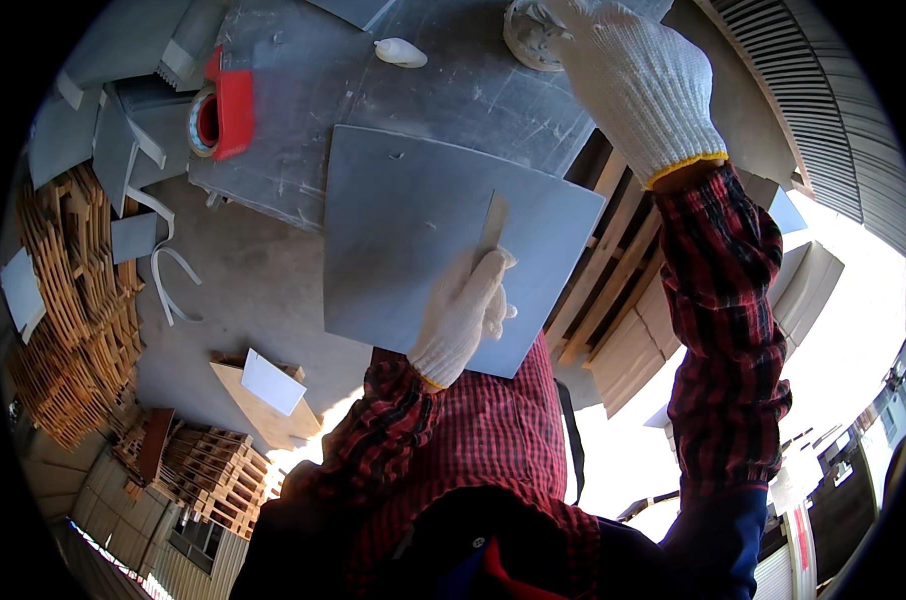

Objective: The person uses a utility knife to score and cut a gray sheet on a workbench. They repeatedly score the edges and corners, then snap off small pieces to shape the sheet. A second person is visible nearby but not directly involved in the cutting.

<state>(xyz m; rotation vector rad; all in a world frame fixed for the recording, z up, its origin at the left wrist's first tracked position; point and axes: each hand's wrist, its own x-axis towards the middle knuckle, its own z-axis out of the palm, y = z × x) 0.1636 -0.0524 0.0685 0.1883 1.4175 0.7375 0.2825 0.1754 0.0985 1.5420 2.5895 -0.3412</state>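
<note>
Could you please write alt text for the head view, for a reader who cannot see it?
A person in white knit gloves and a red plaid shirt presses the left hand with a thin flat blade onto a grey square panel, while the right hand reaches a round grey container. A red tape dispenser lies on the grey worktable.

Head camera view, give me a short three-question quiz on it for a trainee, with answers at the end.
1. True or false: the left hand rests on the grey square panel.
2. Which colour is the tape dispenser on the grey worktable? A red, B green, C yellow.
3. Fill in: the right hand wears a white knitted ____ and reaches to a round greyish object at the table's far edge.

Key: 1 true; 2 A; 3 glove.
</note>
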